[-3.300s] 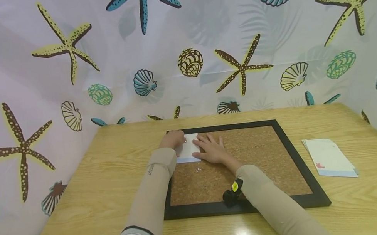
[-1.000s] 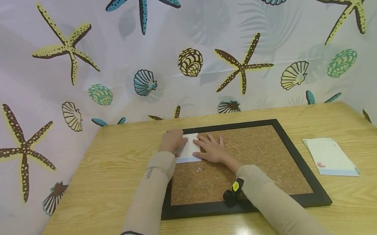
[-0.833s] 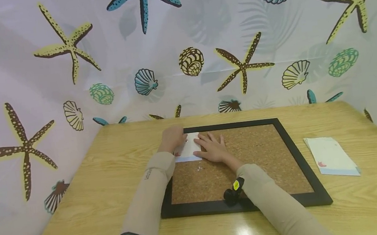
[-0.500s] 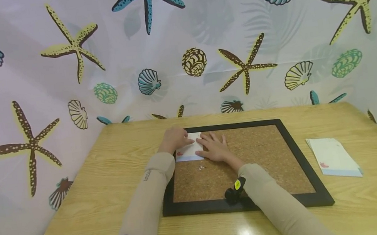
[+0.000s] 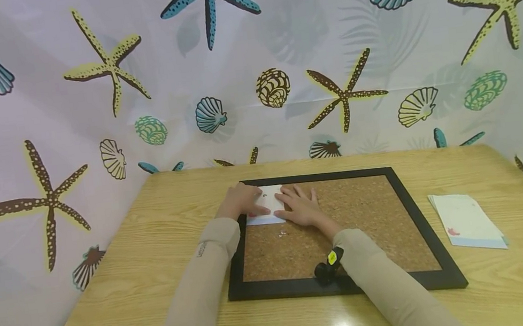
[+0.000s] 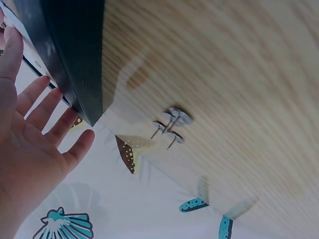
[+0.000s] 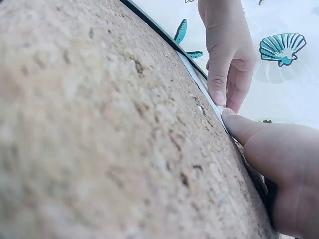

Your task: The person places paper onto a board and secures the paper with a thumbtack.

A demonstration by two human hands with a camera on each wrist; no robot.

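Observation:
A framed cork board (image 5: 360,221) lies on the table, with a small white paper card (image 5: 267,219) at its upper left corner. A dark dot like a pin head (image 5: 265,195) shows near the card's top. My left hand (image 5: 240,201) is over the card's left side and the frame, thumb on the paper; in the left wrist view its fingers are spread beside the black frame (image 6: 82,59). With fingers fanned out flat, my right hand (image 5: 299,208) presses the card's right edge. Several metal thumbtacks (image 6: 175,119) lie on the table near the left hand.
To the right of the board sits a stack of paper cards (image 5: 469,220) with blue lower edges. Tiny pale bits (image 5: 282,233) lie on the cork below the card. A shell-and-starfish cloth (image 5: 234,91) stands behind the wooden table (image 5: 155,250).
The left hand's fingers have loosened from their curl at the dot and lie spread lower over the card, uncovering it. The right hand has stayed in place. The view has shifted slightly.

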